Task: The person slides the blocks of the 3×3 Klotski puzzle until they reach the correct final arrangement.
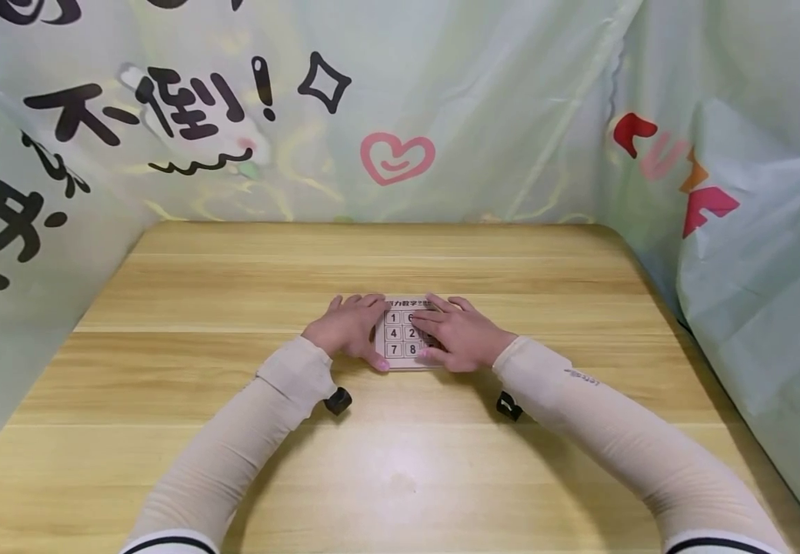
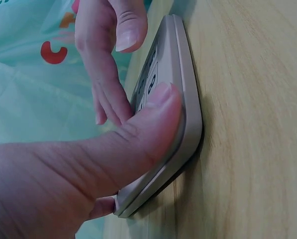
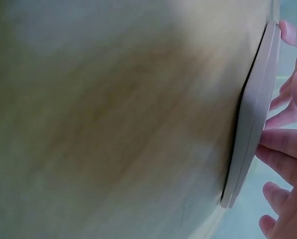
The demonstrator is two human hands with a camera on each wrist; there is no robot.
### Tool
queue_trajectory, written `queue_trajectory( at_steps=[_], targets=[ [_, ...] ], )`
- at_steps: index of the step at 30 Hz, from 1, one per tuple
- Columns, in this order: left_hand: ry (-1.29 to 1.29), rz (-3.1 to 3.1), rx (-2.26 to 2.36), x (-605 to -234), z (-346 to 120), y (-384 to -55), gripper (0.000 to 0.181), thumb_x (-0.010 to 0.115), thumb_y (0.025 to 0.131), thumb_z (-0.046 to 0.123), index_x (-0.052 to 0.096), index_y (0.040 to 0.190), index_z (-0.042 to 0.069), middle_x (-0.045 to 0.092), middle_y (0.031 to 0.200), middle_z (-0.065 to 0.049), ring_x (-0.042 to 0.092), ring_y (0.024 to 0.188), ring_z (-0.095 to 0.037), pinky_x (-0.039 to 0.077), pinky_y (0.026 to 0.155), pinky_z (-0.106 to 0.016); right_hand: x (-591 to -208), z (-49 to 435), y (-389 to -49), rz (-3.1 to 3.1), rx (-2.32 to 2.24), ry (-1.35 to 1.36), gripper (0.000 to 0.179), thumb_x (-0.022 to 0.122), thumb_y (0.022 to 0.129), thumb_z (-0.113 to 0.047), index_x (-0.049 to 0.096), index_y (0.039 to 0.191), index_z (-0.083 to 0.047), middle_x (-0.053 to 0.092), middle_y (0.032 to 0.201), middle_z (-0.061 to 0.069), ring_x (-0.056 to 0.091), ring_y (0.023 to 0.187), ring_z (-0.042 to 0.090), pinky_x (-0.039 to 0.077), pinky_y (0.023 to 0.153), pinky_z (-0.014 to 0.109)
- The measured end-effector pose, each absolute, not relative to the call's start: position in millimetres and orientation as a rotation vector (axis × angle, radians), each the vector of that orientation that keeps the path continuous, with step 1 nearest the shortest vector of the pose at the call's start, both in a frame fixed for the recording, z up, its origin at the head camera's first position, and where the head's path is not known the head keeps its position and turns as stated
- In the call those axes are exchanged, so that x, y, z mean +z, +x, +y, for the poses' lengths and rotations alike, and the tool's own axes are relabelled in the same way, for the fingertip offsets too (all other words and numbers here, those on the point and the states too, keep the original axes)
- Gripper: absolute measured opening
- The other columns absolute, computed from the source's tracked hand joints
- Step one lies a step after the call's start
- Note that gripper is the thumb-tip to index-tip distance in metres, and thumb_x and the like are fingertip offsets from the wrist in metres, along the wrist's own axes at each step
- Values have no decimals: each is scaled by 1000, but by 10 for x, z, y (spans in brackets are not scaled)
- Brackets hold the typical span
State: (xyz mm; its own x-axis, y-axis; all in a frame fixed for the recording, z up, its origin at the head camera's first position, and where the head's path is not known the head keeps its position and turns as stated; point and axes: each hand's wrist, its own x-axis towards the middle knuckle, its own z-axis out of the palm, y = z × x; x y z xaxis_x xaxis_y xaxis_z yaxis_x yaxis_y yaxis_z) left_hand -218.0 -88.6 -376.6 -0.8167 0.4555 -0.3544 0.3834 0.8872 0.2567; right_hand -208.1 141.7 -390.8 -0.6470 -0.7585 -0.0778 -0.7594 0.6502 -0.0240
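Observation:
A beige number slide puzzle (image 1: 402, 338) lies face up on the wooden table, with tiles 1, 6, 4, 2, 7 and 8 showing. My left hand (image 1: 351, 327) grips its left side, fingers at the far edge and thumb at the near corner. In the left wrist view the thumb (image 2: 138, 139) presses on the rounded corner of the puzzle (image 2: 188, 99). My right hand (image 1: 465, 338) spreads over the right part, its extended fingers on the tiles, hiding the right column. The right wrist view shows the puzzle's edge (image 3: 250, 119) with fingertips at its face.
The wooden table (image 1: 400, 462) spreads out on all sides of the puzzle. Printed cloth (image 1: 483, 115) hangs behind the table and along both sides. A small black wrist device (image 1: 338, 401) sits under each sleeve end.

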Motion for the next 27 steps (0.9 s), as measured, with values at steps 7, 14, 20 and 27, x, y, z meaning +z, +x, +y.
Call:
queue_trajectory(
  at_steps=[7,14,20,27],
  targets=[
    [615,2645,251,-3759,-878,-2181,116,84,64,57,26,154,13,18,160,-7,17,144,-36,5,116,-56,-3898,1527,-2077,2789,24,-1225,64,44,98,-53,48,143,-7,45,147,7,21,144,34,22,113,56],
    [601,2639,270,-3751,-882,-2175,116,85,63,55,26,154,13,17,161,-6,17,144,-36,4,116,-56,-3868,1631,-2050,2796,5,-1210,61,48,98,-49,49,142,-6,47,146,8,22,144,34,23,112,56],
    [613,2647,259,-3747,-891,-2176,116,84,63,56,26,153,12,18,160,-8,18,144,-37,5,116,-57,-3848,1539,-1975,2771,31,-1300,61,44,99,-51,50,142,-8,47,146,8,21,144,34,23,112,56],
    [614,2646,253,-3763,-875,-2175,116,84,64,57,26,154,12,18,160,-7,17,144,-37,4,116,-57,-3828,1446,-1915,2725,84,-1362,60,43,99,-51,50,142,-9,47,146,8,24,142,36,24,112,57]
  ],
)
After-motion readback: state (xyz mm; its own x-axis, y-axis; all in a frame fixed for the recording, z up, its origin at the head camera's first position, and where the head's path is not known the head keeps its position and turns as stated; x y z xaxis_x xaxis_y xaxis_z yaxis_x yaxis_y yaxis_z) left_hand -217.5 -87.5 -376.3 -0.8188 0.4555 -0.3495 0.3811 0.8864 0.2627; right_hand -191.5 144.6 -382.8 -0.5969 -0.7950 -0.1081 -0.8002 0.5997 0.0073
